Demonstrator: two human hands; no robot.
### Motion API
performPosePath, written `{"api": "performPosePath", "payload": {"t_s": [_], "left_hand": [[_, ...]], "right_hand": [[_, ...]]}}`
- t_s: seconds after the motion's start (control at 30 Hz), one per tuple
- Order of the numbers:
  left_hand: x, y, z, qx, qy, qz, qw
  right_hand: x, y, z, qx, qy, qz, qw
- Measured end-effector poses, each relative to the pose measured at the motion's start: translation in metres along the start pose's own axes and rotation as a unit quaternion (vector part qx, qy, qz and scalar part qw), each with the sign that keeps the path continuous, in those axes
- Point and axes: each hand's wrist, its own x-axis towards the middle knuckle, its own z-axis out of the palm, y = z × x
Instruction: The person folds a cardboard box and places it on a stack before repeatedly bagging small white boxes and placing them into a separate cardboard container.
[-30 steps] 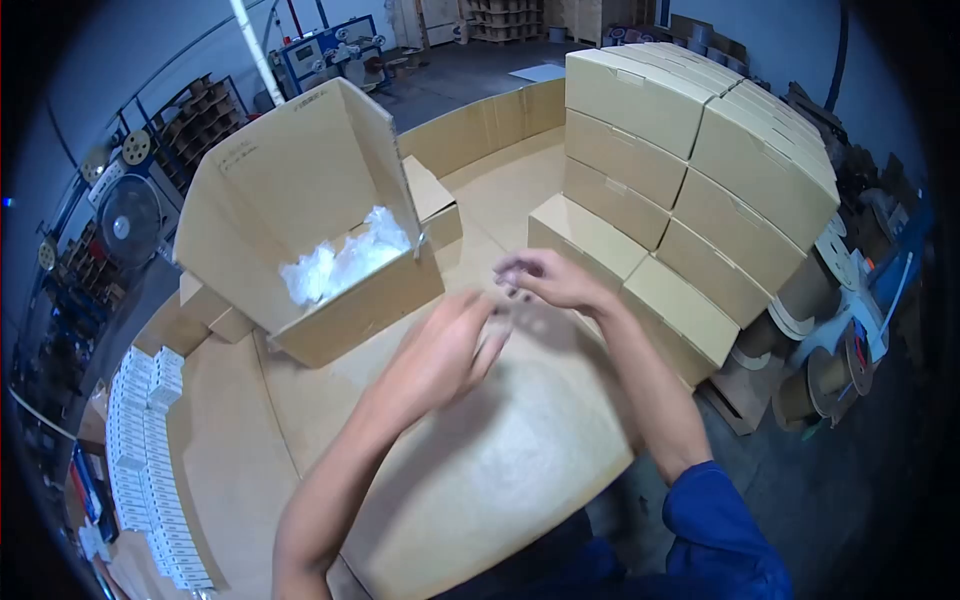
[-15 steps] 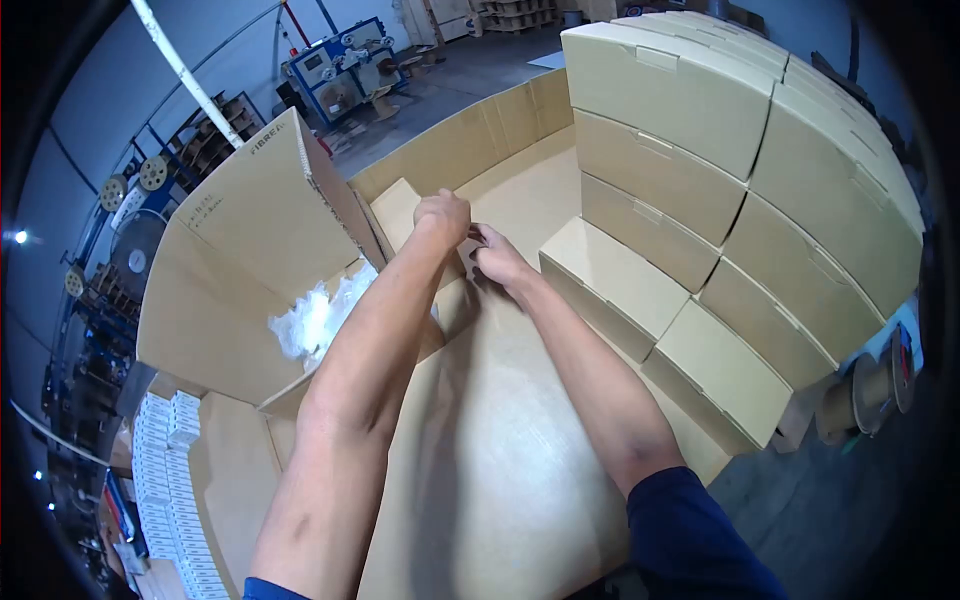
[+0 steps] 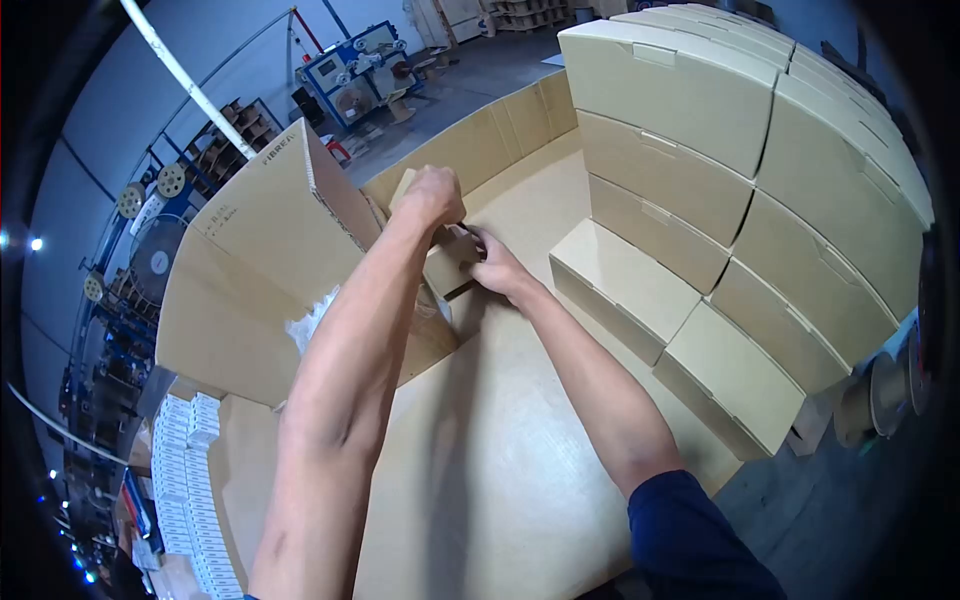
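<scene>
Gripping the small carton beside the open box's edge: left hand, right hand, fingers closed.

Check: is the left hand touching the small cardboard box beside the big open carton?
Touching. The head view shows the left hand closed over the top of the small cardboard box, with no gap, right hand against its side.

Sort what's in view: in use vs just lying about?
In use: left hand and right hand, both on the small box; open carton beside them.
Lying about: stacked boxes, white packs, blue machine, reels.
</scene>
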Motion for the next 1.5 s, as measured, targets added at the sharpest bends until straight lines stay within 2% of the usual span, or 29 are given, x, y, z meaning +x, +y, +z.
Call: {"api": "performPosePath", "payload": {"t_s": [0.1,0.17,0.2,0.4,0.5,0.57,0.6,0.7,0.73,0.77,0.83,0.93,1.0,1.07,1.1,1.17,1.23,1.33,1.43,1.47,1.5], "left_hand": [[-0.019,-0.001,-0.009,-0.080,0.124,0.017,0.989],[-0.057,0.005,-0.016,-0.154,0.208,0.015,0.966],[-0.076,0.011,-0.022,-0.180,0.195,0.020,0.964],[-0.219,0.040,-0.023,-0.264,0.345,0.033,0.900],[-0.298,0.050,-0.011,-0.305,0.362,0.021,0.881],[-0.342,0.049,0.011,-0.385,0.356,-0.008,0.851],[-0.363,0.048,0.021,-0.426,0.353,-0.025,0.833],[-0.421,0.025,0.061,-0.491,0.322,-0.080,0.805],[-0.439,0.017,0.071,-0.522,0.307,-0.112,0.788],[-0.452,0.004,0.095,-0.537,0.317,-0.103,0.775],[-0.472,-0.020,0.133,-0.671,0.321,-0.097,0.662],[-0.500,-0.047,0.161,-0.756,0.282,-0.158,0.569],[-0.509,-0.055,0.175,-0.735,0.297,-0.196,0.576],[-0.515,-0.055,0.179,-0.707,0.295,-0.242,0.595],[-0.520,-0.052,0.180,-0.633,0.304,-0.216,0.678],[-0.533,-0.038,0.188,-0.465,0.306,-0.165,0.814],[-0.549,-0.011,0.166,-0.526,0.196,-0.186,0.806],[-0.563,0.022,0.146,-0.468,0.207,-0.177,0.841],[-0.557,0.034,0.154,-0.477,0.191,-0.196,0.835],[-0.554,0.032,0.154,-0.493,0.187,-0.196,0.826],[-0.548,0.028,0.157,-0.500,0.215,-0.187,0.818]], "right_hand": [[-0.013,-0.016,-0.005,-0.009,0.034,-0.038,0.999],[-0.037,-0.038,-0.008,-0.005,0.050,-0.065,0.997],[-0.052,-0.049,-0.009,-0.044,0.063,-0.104,0.992],[-0.158,-0.086,-0.029,-0.149,0.091,-0.119,0.978],[-0.220,-0.089,-0.018,-0.168,0.096,-0.087,0.977],[-0.263,-0.098,-0.001,-0.155,0.089,-0.041,0.983],[-0.278,-0.099,0.007,-0.194,0.084,-0.034,0.977],[-0.314,-0.073,0.029,-0.388,0.095,-0.159,0.903],[-0.326,-0.074,0.040,-0.414,0.104,-0.165,0.889],[-0.337,-0.077,0.052,-0.419,0.092,-0.160,0.889],[-0.357,-0.088,0.076,-0.426,0.066,-0.152,0.889],[-0.377,-0.099,0.113,-0.460,0.069,-0.136,0.875],[-0.386,-0.099,0.131,-0.477,0.066,-0.137,0.865],[-0.390,-0.103,0.141,-0.538,0.051,-0.124,0.832],[-0.390,-0.105,0.144,-0.566,0.047,-0.118,0.814],[-0.388,-0.100,0.140,-0.544,0.046,-0.145,0.825],[-0.383,-0.092,0.135,-0.430,0.010,-0.132,0.893],[-0.386,-0.100,0.138,-0.487,-0.023,-0.148,0.860],[-0.381,-0.105,0.146,-0.540,-0.064,-0.110,0.832],[-0.377,-0.110,0.149,-0.550,-0.079,-0.071,0.828],[-0.374,-0.111,0.149,-0.544,-0.079,-0.065,0.833]]}}
